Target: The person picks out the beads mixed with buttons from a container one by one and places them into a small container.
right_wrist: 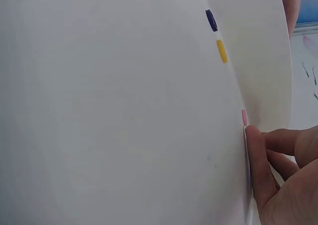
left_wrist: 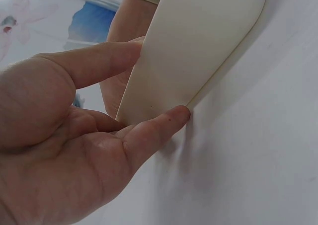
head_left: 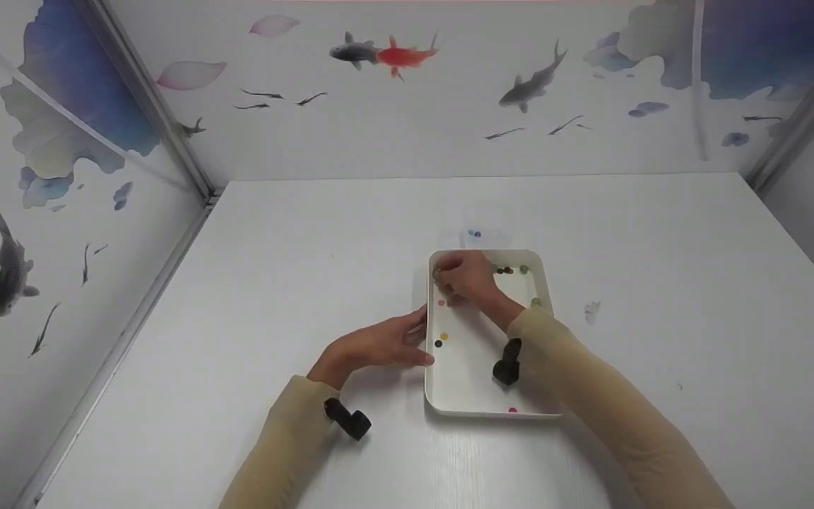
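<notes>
A shallow white tray (head_left: 474, 375) stands on the white table with small coloured discs along its inner sides. My left hand (head_left: 379, 343) is at its left side, thumb at the rim and straight fingers against the outer wall (left_wrist: 198, 41). My right hand (head_left: 469, 276) reaches into the far left corner with bent fingers, its fingertips low beside the wall. What lies between them is hidden. Close by is a pink disc (right_wrist: 244, 117). Nearer me along that wall are a yellow disc (right_wrist: 221, 51) and a dark disc (right_wrist: 211, 20).
Dark brown discs (head_left: 504, 270) and an olive disc (head_left: 524, 269) lie at the tray's far end, and a red disc (head_left: 513, 410) at its near end. Behind the tray are small blue pieces (head_left: 474, 233) in something clear. A pale crumpled patch (head_left: 592, 311) shows at right.
</notes>
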